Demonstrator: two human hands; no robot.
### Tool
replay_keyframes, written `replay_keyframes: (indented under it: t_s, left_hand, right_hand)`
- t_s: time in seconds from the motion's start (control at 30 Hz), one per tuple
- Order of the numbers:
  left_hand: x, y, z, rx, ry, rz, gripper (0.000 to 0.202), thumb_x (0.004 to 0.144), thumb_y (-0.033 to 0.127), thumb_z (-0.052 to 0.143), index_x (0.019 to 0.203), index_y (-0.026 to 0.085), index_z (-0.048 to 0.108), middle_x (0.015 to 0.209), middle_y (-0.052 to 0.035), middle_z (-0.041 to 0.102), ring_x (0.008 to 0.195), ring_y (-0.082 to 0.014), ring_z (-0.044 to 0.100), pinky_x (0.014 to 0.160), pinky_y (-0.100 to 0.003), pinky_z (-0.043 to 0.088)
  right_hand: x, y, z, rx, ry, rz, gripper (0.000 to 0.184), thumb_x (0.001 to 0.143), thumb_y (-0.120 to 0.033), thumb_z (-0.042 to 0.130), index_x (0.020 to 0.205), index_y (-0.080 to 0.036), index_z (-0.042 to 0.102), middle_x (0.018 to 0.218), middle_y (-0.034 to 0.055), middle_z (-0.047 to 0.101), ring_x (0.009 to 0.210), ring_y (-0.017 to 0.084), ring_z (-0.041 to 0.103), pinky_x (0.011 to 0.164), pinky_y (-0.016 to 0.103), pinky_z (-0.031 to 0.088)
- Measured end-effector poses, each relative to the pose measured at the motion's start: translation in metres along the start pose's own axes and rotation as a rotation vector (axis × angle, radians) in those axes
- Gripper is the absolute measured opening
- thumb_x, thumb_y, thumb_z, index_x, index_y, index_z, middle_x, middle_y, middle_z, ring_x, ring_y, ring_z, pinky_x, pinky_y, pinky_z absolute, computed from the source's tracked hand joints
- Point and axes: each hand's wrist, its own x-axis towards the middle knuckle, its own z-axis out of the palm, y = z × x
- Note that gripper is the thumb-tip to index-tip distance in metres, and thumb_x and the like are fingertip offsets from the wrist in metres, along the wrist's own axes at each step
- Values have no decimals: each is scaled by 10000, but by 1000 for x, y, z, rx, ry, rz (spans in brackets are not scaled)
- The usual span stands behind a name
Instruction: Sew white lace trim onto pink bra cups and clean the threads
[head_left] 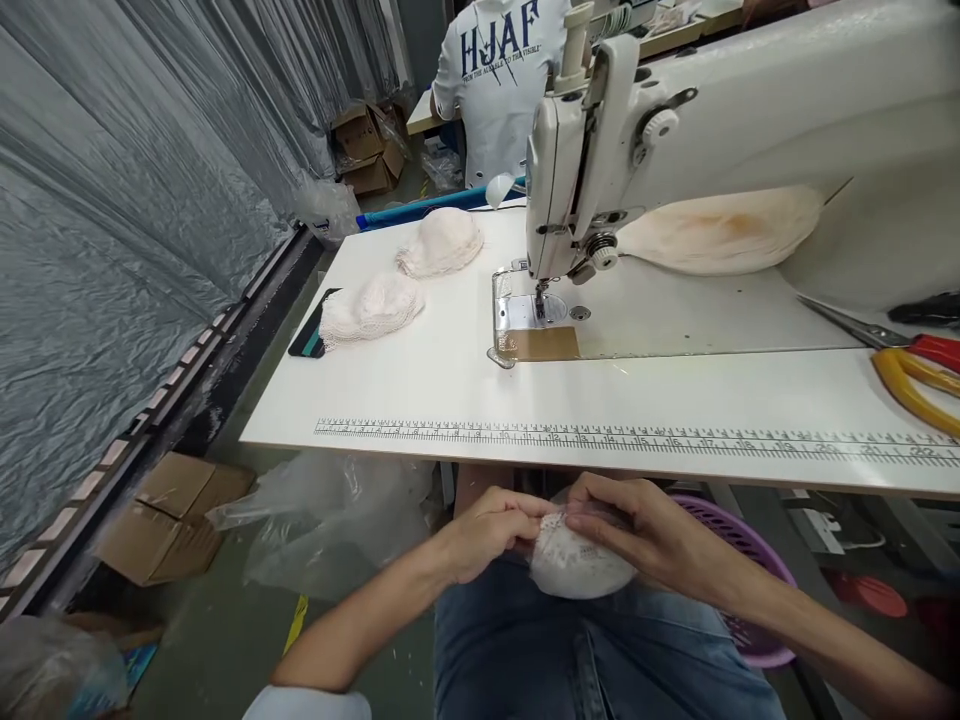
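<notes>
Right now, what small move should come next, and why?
Probably raise the white lace piece toward the presser foot: the left hand and right hand hold it over the lap, well away from the foot.

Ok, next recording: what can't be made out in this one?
All in the head view:
- White lace cup: part of its upper edge, covered by the left hand and right hand.
- Purple basket: much of its inside, hidden by the right forearm.
- Yellow-handled scissors: handle end, cut off by the right edge.
- Co-worker: head, cut off by the top edge.
</notes>
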Motion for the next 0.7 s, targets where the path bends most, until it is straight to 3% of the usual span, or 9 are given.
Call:
replay_keyframes:
  t_s: [0.17,0.33,0.53,0.7]
  left_hand:
    - [-2,-5,5,91,38,57,331,678,298,625,922,92,714,710,-50,603,668,-125,511,659,-243,395]
    - [-2,-15,8,253,191,159,403,699,474,695,806,86,687,627,-16,569,557,-76,436,548,-202,313]
    - [-10,-18,-8,159,147,30,427,594,488,782,742,96,700,641,-12,604,607,-80,491,617,-200,370]
    - [-16,-17,-17,176,102,-44,462,593,494,782,845,110,736,721,-50,661,649,-103,542,643,-213,413]
  right_hand:
    - [0,3,7,-17,-7,-17,271,923,-431,451,816,-197,538,684,-10,550,605,127,468,538,233,303]
    - [-2,6,8,-115,21,-13,237,917,-424,457,864,-205,529,661,-16,522,596,132,463,522,233,277]
    - [-7,17,-4,78,-164,20,279,898,-441,493,768,-203,557,603,-36,483,536,104,402,490,219,263]
    - [-17,21,-10,133,-277,17,279,921,-421,454,789,-205,569,605,-40,468,530,99,399,492,215,274]
